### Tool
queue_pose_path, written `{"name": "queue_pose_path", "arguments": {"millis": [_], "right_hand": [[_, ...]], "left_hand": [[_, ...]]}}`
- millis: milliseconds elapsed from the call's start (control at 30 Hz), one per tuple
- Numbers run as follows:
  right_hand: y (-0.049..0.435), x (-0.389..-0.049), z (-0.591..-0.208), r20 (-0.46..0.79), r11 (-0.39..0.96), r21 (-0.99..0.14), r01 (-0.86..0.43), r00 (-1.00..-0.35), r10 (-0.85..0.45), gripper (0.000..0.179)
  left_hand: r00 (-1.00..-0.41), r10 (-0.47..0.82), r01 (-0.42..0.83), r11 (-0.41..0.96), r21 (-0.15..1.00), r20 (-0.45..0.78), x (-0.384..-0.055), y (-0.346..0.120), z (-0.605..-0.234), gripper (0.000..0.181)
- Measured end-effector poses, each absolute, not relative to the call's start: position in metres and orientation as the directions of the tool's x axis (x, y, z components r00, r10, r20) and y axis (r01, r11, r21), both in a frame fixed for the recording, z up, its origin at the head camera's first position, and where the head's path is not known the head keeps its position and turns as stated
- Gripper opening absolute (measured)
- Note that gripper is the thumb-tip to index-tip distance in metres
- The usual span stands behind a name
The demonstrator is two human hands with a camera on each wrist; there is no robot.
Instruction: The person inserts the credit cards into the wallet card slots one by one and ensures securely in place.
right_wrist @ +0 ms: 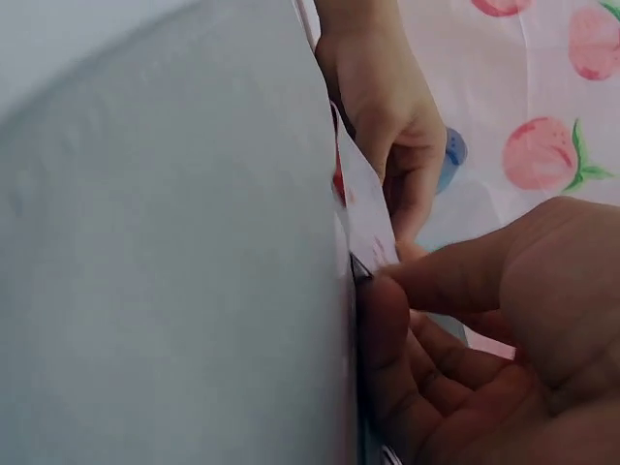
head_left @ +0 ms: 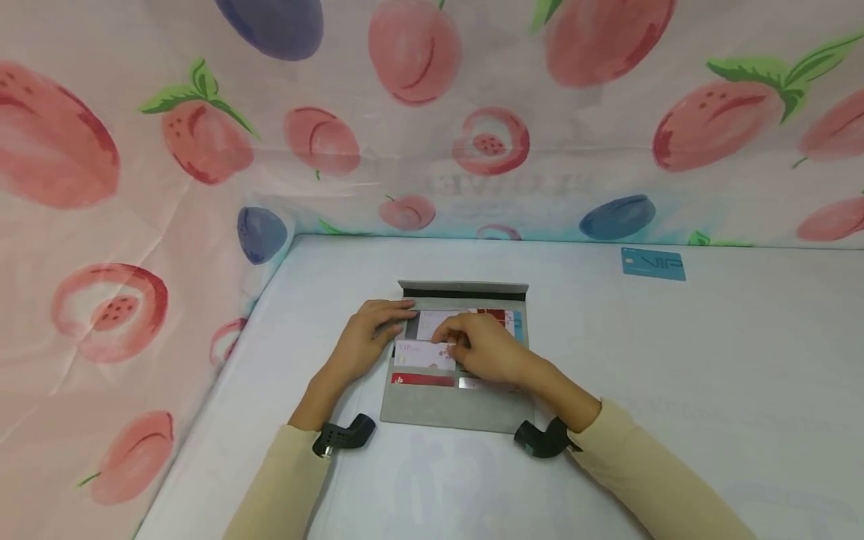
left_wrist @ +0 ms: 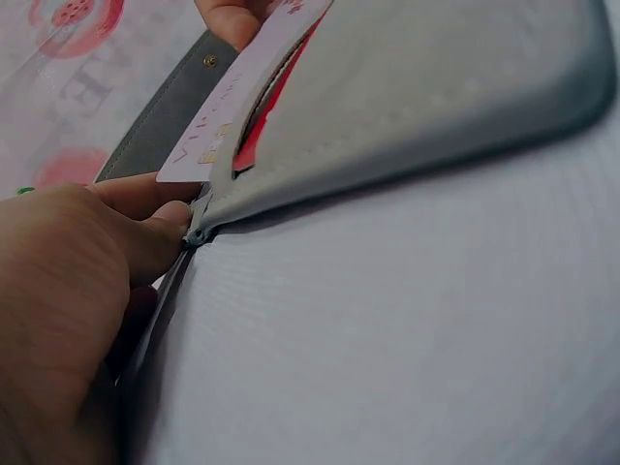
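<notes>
A grey card wallet (head_left: 439, 405) lies unfolded on the white table, with cards in its slots. My right hand (head_left: 482, 349) pinches the right part of a white VIP card (head_left: 418, 354), which stands partly out of a slot in the lower left half. Just below it a red card (head_left: 424, 380) shows as a strip. My left hand (head_left: 364, 341) holds the wallet's left edge, fingers over the upper half and thumb at the side. From the left wrist view, the thumb is right at the fold beside the white card (left_wrist: 218, 121).
A blue VIP card (head_left: 653, 264) lies apart at the back right of the white table (head_left: 709, 360). Fruit-print cloth (head_left: 418, 142) hangs at the back and left. More cards, one pale (head_left: 439, 324), fill the wallet's upper half. Black wrist cameras (head_left: 344, 435) sit on both wrists.
</notes>
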State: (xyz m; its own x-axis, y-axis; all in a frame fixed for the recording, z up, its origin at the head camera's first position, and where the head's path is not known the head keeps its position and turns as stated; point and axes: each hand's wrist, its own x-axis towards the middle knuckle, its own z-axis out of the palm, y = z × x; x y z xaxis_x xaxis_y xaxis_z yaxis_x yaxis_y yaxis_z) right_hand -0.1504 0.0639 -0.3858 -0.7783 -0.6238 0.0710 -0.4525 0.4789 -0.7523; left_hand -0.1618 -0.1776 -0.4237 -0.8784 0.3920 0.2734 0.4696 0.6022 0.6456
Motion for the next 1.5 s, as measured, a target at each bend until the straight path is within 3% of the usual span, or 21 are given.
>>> {"name": "queue_pose_path", "arguments": {"millis": [200, 700, 1167, 1500], "right_hand": [[0.0657, -0.1468, -0.3852, 0.129, 0.499, -0.714, -0.491, -0.793, -0.595, 0.019], [0.0672, -0.1561, -0.3828, 0.025, 0.515, -0.736, -0.439, -0.778, -0.628, 0.020], [0.0629, -0.1537, -0.3843, 0.072, 0.523, -0.690, -0.499, -0.767, -0.637, 0.019], [0.0636, -0.1550, -0.3891, 0.026, 0.493, -0.723, -0.485, -0.732, -0.681, 0.016]], "left_hand": [[-0.870, 0.394, 0.487, 0.597, 0.638, 0.296, -0.1623, -0.1757, -0.4240, 0.028], [-0.873, 0.395, 0.480, 0.600, 0.640, 0.285, -0.1653, -0.1755, -0.4234, 0.028], [-0.877, 0.387, 0.473, 0.592, 0.653, 0.284, -0.1650, -0.1755, -0.4238, 0.028], [-0.875, 0.386, 0.476, 0.587, 0.655, 0.290, -0.1628, -0.1776, -0.4236, 0.027]]}}
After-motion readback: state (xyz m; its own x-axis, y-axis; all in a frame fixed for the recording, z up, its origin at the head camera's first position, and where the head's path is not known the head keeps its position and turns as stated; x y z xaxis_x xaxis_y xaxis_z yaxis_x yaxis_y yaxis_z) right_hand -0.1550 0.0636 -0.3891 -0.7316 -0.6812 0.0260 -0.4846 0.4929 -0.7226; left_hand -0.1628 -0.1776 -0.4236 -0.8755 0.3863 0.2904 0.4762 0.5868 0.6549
